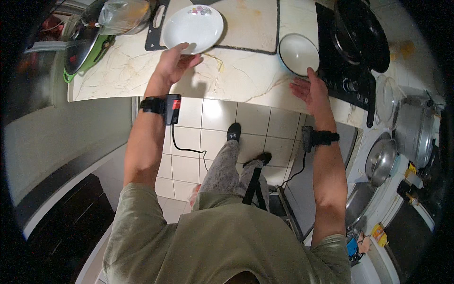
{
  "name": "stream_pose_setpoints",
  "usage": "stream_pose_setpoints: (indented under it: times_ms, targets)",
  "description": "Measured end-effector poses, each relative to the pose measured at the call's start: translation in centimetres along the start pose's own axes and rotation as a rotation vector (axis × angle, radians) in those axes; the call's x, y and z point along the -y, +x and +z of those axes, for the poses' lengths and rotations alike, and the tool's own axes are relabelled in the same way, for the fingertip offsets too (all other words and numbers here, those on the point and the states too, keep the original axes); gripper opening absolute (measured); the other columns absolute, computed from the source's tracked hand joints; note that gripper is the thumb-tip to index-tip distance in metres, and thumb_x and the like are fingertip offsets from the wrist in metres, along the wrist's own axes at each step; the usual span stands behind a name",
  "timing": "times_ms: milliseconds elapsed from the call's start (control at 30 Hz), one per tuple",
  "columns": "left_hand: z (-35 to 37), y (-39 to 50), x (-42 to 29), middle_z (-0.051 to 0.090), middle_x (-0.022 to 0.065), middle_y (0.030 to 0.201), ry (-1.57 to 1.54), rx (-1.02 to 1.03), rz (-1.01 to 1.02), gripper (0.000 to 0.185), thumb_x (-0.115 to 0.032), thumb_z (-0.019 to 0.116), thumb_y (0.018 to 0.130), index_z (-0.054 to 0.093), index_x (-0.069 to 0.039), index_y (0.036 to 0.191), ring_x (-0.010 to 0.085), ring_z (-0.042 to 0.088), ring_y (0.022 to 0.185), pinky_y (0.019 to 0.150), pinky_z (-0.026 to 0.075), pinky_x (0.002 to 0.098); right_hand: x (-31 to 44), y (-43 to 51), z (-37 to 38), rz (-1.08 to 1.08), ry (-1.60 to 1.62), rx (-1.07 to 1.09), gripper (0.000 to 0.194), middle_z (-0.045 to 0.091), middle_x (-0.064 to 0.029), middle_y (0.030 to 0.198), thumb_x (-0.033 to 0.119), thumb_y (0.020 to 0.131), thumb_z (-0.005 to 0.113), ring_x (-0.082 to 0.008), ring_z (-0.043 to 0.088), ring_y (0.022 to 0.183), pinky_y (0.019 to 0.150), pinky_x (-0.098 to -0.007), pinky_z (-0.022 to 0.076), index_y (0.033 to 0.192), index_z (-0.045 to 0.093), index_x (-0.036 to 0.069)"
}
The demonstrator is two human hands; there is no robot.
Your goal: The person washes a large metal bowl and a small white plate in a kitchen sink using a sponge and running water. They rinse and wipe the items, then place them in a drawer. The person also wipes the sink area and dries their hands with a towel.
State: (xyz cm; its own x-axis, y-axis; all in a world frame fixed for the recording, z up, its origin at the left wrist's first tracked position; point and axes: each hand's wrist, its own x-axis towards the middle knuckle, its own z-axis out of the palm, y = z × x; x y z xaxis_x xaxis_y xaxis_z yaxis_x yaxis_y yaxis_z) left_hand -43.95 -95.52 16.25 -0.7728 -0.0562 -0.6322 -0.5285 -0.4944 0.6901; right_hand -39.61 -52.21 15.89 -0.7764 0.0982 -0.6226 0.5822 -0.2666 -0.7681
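Observation:
My left hand (pixel 176 63) grips the near rim of a white plate (pixel 195 28) with a floral print, thumb over the rim and fingers beneath. The plate is over a cutting board (pixel 248 30) with a dark edge. On the right, my right hand (pixel 309 87) has its thumb at the near rim of a white bowl (pixel 299 54) with a bluish outside, fingers spread below it. Whether the bowl is lifted or rests on the marbled countertop (pixel 234 80) cannot be told.
A black stove (pixel 340 76) with a dark pan (pixel 372 39) stands right of the bowl. At the left are a green-rimmed lidded pan (pixel 90 53) and a plastic bag (pixel 124 16). Metal bowls (pixel 381 161) line the right side. Cables hang from both wrist devices.

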Motion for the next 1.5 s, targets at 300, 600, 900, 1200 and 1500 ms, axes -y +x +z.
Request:
stream_pose_setpoints:
  times_ms: [300,600,900,1200,1500]
  targets:
    - [5.0,-12.8,19.5,0.069,0.0132,0.121,-0.011,0.196,-0.338,0.034,-0.015,0.066,0.1,0.057,0.0,0.13,0.0248,0.065,0.122,0.105,0.053,0.0393,-11.3,-8.6,-13.5,0.167,0.075,-0.017,0.026,0.072,-0.0096,0.116,0.03,0.106,0.06,-0.0223,0.069,0.106,0.091,-0.0379,0.0552,0.117,0.066,0.007]
    - [14.6,-6.8,28.4,0.062,0.0052,0.098,-0.694,0.086,-0.089,0.014,-0.013,0.074,0.094,0.065,-0.006,0.102,0.0213,0.057,0.086,0.103,0.05,0.0453,-10.7,-0.3,-18.8,-0.128,0.935,-0.072,0.031,0.062,-0.0129,0.126,0.017,0.096,0.071,-0.0291,0.054,0.125,0.114,-0.0531,0.0406,0.122,0.061,0.003]
    - [8.3,-16.3,32.4,0.064,0.0061,0.108,-0.345,-0.037,-0.012,0.019,-0.013,0.072,0.095,0.057,-0.012,0.107,0.0267,0.059,0.116,0.112,0.046,0.0476,-13.1,-5.4,-23.0,0.03,0.884,-0.04,0.032,0.063,-0.0098,0.119,0.023,0.098,0.07,-0.0254,0.058,0.112,0.104,-0.0453,0.0454,0.122,0.061,0.005]
    - [-5.4,-24.9,29.9,0.062,0.015,0.111,0.839,-0.419,0.018,0.057,-0.022,0.079,0.09,0.05,0.008,0.13,0.0231,0.06,0.101,0.091,0.05,0.0375,-16.3,-12.8,-33.5,-0.077,-0.295,-0.453,0.058,0.066,-0.0133,0.122,0.026,0.089,0.077,-0.0282,0.062,0.106,0.096,-0.038,0.0495,0.137,0.058,-0.001]
    - [-4.7,-21.2,22.4,0.061,0.0223,0.132,1.149,-0.563,0.575,0.055,-0.021,0.074,0.093,0.055,0.006,0.137,0.0273,0.064,0.117,0.094,0.055,0.0399,-10.8,-15.7,-23.6,-0.491,-0.822,-0.442,0.047,0.068,-0.0148,0.117,0.019,0.096,0.071,-0.0288,0.067,0.106,0.096,-0.039,0.0536,0.137,0.058,0.0]
